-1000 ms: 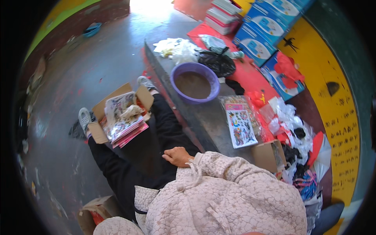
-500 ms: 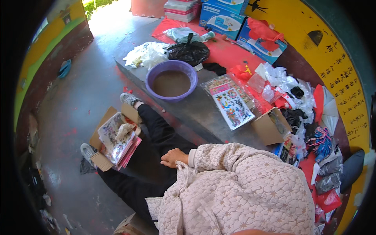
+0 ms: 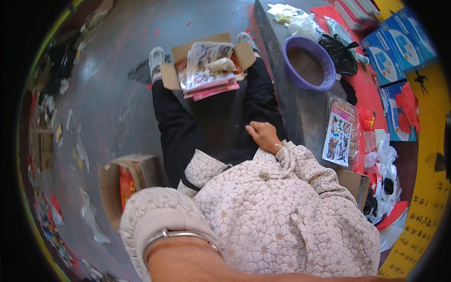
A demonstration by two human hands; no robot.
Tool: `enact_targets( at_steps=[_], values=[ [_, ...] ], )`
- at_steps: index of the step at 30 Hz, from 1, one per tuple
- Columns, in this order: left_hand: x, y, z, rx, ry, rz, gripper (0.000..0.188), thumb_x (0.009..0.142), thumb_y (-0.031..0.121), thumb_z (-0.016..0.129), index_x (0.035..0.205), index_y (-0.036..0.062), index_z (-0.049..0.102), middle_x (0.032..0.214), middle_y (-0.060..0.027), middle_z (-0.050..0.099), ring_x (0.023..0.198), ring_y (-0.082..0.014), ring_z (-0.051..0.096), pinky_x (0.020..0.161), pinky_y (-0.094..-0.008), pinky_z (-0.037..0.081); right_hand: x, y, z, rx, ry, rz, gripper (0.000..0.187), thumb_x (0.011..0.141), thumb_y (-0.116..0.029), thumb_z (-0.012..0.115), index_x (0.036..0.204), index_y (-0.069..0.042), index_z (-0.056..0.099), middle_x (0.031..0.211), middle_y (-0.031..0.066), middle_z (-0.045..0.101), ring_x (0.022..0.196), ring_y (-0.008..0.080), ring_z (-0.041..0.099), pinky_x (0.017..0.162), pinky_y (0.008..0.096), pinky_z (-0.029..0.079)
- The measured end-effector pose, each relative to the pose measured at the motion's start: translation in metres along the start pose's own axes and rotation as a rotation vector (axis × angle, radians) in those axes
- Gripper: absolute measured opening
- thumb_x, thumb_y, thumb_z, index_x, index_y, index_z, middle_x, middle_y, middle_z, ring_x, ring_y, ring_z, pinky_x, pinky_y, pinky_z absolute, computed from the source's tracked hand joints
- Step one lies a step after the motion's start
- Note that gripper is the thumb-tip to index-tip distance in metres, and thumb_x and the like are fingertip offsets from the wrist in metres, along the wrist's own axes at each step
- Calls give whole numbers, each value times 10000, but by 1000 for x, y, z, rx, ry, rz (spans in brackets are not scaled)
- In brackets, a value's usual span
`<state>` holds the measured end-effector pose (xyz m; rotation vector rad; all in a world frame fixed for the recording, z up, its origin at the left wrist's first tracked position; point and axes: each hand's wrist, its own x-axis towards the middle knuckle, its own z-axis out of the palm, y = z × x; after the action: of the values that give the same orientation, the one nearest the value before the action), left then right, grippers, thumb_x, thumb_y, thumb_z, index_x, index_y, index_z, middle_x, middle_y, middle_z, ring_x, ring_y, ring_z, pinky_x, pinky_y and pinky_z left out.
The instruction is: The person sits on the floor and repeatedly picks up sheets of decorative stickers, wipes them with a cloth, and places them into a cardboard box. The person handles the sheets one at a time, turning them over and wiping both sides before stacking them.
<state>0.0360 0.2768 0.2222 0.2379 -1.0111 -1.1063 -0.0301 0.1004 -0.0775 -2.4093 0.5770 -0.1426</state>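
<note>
My right hand (image 3: 264, 136) rests on my right thigh, fingers curled in, with nothing visible in it. My left arm is raised close to the view, its wrist (image 3: 183, 251) wearing a silver bangle below the quilted cuff. That hand's fingers are hidden at the lower edge. Between my feet stands an open cardboard box (image 3: 181, 52) holding a stack of colourful printed sheets (image 3: 199, 70) in clear wrapping. On top of them lies a crumpled pale glove or cloth (image 3: 221, 65). Neither hand touches the box.
To the right, a purple basin (image 3: 327, 81) of murky water sits on a raised ledge by a black plastic bag (image 3: 339, 58). Sticker sheets (image 3: 338, 136) and white plastic bags (image 3: 386, 157) lie nearer. Another cardboard box (image 3: 109, 188) stands at left, beside scattered floor litter.
The view has swung to the right, so the box and basin appear farther up and the left-hand box has come in. My left wrist now shows at the bottom; my right hand stays on the thigh.
</note>
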Motion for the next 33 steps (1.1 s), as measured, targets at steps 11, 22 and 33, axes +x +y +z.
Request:
enact_targets(
  at_steps=[11, 22, 33],
  values=[
    [-13, -5, -17, 6, -43, -36, 326, 885, 255, 460, 1146, 66, 507, 1038, -115, 558, 987, -254, 498, 899, -377, 328, -3, -6, -3, -47, -49, 27, 276, 819, -293, 528, 650, -76, 546, 594, 143, 554, 589, 345, 549, 528, 438, 402],
    [-3, -16, -35, -56, -77, -100, 296, 872, 236, 479, 1094, 45, 530, 978, -107, 578, 931, -223, 526, 839, -339, 362, 3, 1, -3, -39, -36, -61, 287, 828, -323, 495, 689, -80, 560, 643, 148, 576, 651, 362, 564, 589, 457, 430],
    [10, -32, 5, -182, -257, 4, 269, 860, 216, 498, 1041, 25, 553, 919, -99, 599, 876, -193, 554, 778, -301, 395, 5, -10, -4, -53, -92, 61, 288, 830, -292, 515, 675, -51, 545, 639, 173, 551, 634, 371, 538, 553, 434, 396]
  ],
)
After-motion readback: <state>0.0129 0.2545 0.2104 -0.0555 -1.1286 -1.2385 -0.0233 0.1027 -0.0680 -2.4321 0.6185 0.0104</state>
